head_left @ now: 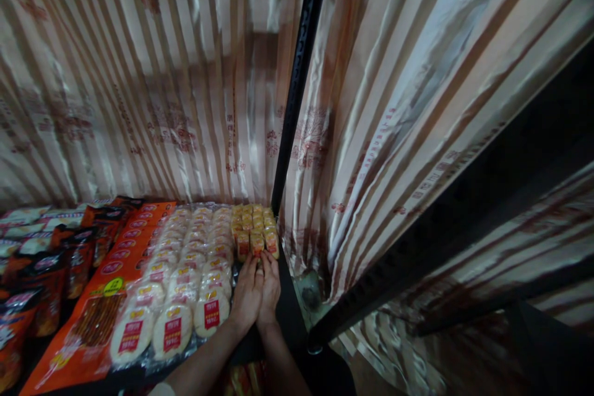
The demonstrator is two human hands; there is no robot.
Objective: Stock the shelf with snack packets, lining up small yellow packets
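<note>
Small yellow snack packs [254, 218] with red labels stand in close rows at the shelf's right end. At their front edge, my left hand [248, 291] stretches its fingers forward, fingertips touching the front packs. Pressed alongside it, my right hand [269, 288] also has its fingers extended against the front row. Parts of the lowest packs are hidden behind my fingertips. Just left of my hands lie rows of round white rice crackers [172, 331] in clear wrappers with red labels.
A large orange bag [104, 315] of stick snacks lies left of the crackers. Darker orange packets [46, 284] and white packets [28, 223] fill the far left. A black shelf post [297, 93] rises behind the yellow packs. Striped, printed sheeting [195, 93] hangs at the back and right.
</note>
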